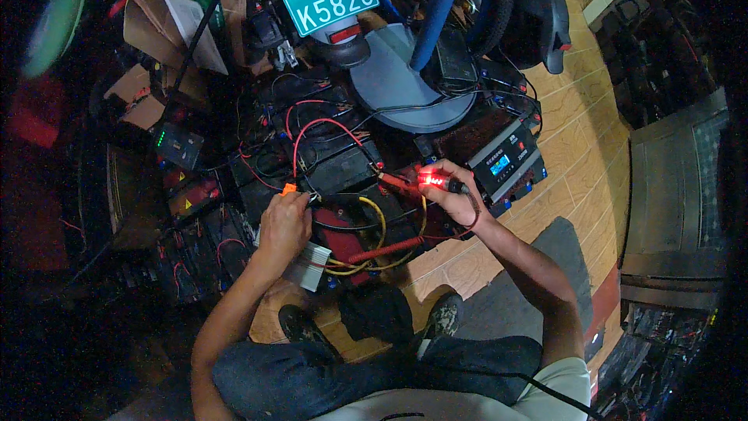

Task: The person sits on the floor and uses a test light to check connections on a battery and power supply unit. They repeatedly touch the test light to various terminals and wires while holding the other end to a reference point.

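Note:
In my right hand (458, 196) is a handheld tester (433, 180) that glows red, its fingers closed round the body. From it runs a cord that leads to a coiled red cable (387, 250). Just left of the tester lies a red clip (396, 181) with a coppery tip; whether the two touch I cannot tell. My left hand (285, 222) pinches an orange connector (289, 189) above the batteries, with thin wires beside it. A red wire (327, 121) arches between the two hands' areas. Black batteries (336, 168) lie beneath both hands.
A dark box with a lit screen (506, 165) sits to the right. Yellow cables (382, 222) loop near a finned silver box (308, 267). Beyond stand a grey scooter (401, 82) with a green plate and cardboard (148, 27). A dark cabinet (674, 195) stands far right.

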`<state>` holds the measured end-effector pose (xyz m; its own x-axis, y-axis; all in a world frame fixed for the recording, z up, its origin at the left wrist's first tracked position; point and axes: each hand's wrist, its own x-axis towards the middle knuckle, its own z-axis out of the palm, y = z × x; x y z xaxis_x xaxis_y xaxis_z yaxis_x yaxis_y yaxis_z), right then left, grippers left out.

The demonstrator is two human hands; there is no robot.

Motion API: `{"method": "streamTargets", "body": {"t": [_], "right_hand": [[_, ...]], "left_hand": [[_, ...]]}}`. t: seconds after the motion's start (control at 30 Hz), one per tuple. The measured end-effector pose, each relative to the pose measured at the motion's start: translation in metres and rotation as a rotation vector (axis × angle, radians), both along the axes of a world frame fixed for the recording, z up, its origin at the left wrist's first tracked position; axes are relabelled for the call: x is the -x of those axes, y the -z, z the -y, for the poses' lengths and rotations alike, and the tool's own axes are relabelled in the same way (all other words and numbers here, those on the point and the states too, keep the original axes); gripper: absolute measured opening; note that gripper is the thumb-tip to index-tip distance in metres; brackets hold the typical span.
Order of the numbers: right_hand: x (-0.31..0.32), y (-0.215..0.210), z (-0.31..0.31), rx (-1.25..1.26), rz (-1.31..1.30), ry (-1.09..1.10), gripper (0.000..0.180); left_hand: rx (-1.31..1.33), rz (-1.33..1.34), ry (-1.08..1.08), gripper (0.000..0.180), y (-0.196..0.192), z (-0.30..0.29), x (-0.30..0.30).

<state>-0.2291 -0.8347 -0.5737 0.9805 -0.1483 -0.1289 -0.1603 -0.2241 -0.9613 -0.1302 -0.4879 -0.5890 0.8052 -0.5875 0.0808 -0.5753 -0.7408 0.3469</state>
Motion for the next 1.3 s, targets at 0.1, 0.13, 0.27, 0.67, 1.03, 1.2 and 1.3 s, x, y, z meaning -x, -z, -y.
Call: {"method": "streamTargets", "body": {"t": [0.1,0.13,0.27,0.67,1.03,1.2,1.3], "right_hand": [[-0.001,0.000,-0.001,0.035,0.008,0.008,0.022],[-0.001,0.001,-0.001,0.032,0.026,0.013,0.022],[0.000,0.003,0.000,0.050,0.042,0.015,0.023],[0.000,0.004,0.000,0.052,0.083,-0.001,0.024],[0.002,0.015,0.002,0.025,0.080,0.007,0.026],[0.002,0.011,0.000,0.006,0.079,0.018,0.025],[0.002,0.011,-0.001,0.024,0.086,0.018,0.024]], "left_hand": [[-0.008,-0.005,-0.004,0.030,-0.001,0.000,0.000],[-0.019,-0.013,-0.007,0.030,-0.001,0.001,0.000],[-0.012,-0.004,-0.005,0.026,-0.002,0.001,0.000],[0.027,0.034,0.023,0.022,-0.001,0.000,0.001],[0.046,0.034,0.029,0.029,-0.002,-0.001,0.001],[0.024,0.045,0.016,0.028,-0.001,0.000,0.002],[0.015,0.042,0.017,0.029,0.000,-0.001,0.001]]}}
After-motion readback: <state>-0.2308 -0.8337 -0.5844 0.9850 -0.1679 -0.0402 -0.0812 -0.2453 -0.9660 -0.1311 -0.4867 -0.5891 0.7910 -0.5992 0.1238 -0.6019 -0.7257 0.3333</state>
